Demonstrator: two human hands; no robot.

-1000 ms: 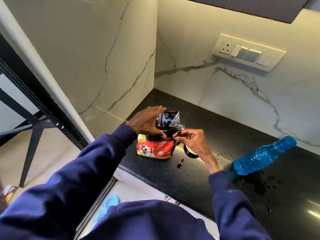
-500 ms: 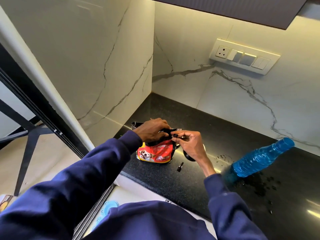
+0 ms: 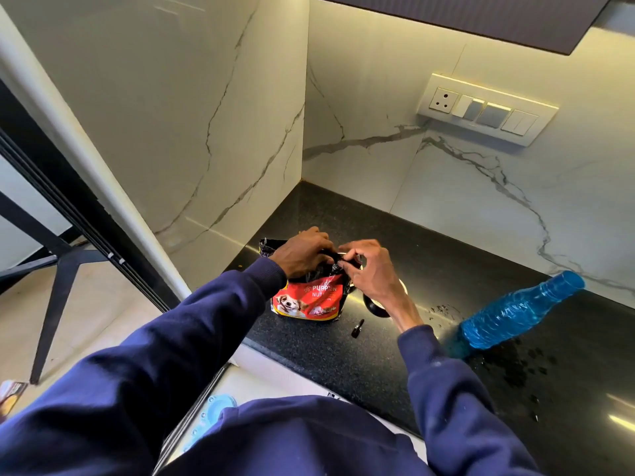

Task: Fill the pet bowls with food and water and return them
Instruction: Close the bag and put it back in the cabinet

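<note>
A red and black puppy food bag (image 3: 309, 298) stands on the black counter (image 3: 429, 262) near its left corner. My left hand (image 3: 302, 255) presses down on the bag's folded black top. My right hand (image 3: 369, 269) pinches the same top edge from the right side. Behind my right wrist a dark round bowl (image 3: 376, 307) with a pale inside shows only in part. A blue plastic water bottle (image 3: 519, 310) stands tilted in view at the right, with water drops around it.
A small black clip-like piece (image 3: 357, 328) lies on the counter in front of the bag. Marble walls close the corner at left and back, with a switch panel (image 3: 488, 109) above. A light blue object (image 3: 220, 405) lies on the floor below the counter edge.
The bag's top stood open and upright a second ago; now it is folded down flat under my left hand. My right hand has moved up onto the top edge.
</note>
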